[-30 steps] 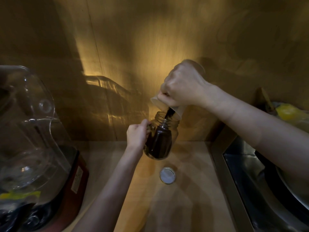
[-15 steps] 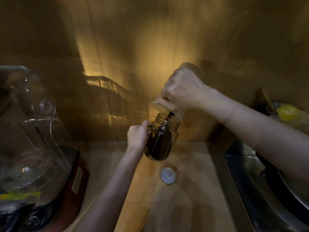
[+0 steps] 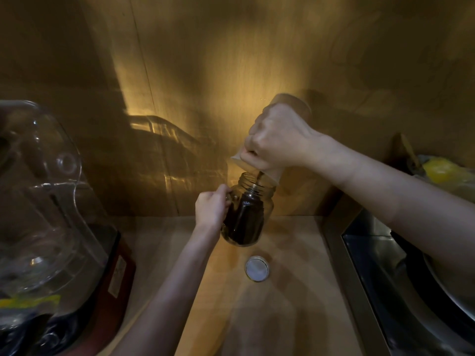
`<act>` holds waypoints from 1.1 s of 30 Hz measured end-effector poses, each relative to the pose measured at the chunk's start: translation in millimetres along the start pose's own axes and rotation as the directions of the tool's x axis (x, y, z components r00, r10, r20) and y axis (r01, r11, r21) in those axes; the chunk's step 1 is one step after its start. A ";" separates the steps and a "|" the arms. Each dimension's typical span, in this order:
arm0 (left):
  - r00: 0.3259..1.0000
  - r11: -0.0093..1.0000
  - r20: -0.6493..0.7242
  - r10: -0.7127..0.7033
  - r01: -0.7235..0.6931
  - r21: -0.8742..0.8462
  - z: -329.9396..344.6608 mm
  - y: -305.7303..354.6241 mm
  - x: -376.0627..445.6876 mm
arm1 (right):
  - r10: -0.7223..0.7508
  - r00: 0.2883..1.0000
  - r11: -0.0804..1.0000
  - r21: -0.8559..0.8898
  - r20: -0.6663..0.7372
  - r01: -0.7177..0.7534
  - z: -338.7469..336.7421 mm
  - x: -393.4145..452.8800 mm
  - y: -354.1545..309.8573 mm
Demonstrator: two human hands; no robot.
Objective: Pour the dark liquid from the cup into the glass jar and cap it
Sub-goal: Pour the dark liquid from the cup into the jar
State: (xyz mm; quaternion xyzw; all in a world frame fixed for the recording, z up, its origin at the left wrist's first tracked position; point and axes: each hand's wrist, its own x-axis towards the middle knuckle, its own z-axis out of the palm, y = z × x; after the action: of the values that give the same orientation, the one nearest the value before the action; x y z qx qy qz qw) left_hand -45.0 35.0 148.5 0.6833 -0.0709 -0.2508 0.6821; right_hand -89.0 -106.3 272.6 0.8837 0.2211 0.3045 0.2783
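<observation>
My left hand [image 3: 211, 208] grips the left side of a glass jar [image 3: 247, 214] that stands at the back of the wooden counter, most of it filled with dark liquid. My right hand [image 3: 279, 138] holds a pale cup [image 3: 298, 105] tipped steeply, mouth down over the jar's opening. A thin dark stream [image 3: 259, 179] runs from the cup's lip into the jar. The round metal lid [image 3: 256, 268] lies flat on the counter just in front of the jar, apart from both hands.
A blender with a clear plastic cover [image 3: 43, 196] on a red base [image 3: 115, 276] fills the left side. A steel sink [image 3: 401, 286] with a dark pan sits at the right. A wooden wall [image 3: 231, 60] rises right behind the jar. Something yellow [image 3: 442, 170] lies at the far right.
The cup has tipped a little steeper and sunk slightly toward the jar's mouth. The stream has thinned. The left hand and jar have stayed put.
</observation>
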 end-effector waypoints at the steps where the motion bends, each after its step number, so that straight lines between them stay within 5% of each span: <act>1: 1.000 1.000 -0.002 0.002 -0.002 0.000 0.1 -0.3 0.3 | -0.003 1.000 1.000 -0.010 -0.007 0.003 0.1 -0.2 0.0; 25: 1.000 1.000 -0.007 0.014 -0.014 0.019 1.8 -7.2 -0.1 | -0.073 0.996 0.997 -0.006 -0.043 0.073 1.1 -6.8 -13.0; 33: 1.000 1.000 -0.015 0.005 -0.005 0.017 -5.1 -20.5 1.5 | 0.088 0.994 0.991 0.110 -0.069 -0.080 0.3 -20.2 -21.5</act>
State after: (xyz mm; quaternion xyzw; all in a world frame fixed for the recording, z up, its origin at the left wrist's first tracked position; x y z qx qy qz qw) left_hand -46.5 40.1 127.9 0.6908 -0.0696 -0.2436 0.6772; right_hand -108.0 -101.6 250.5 0.8940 0.2099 0.3361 0.2092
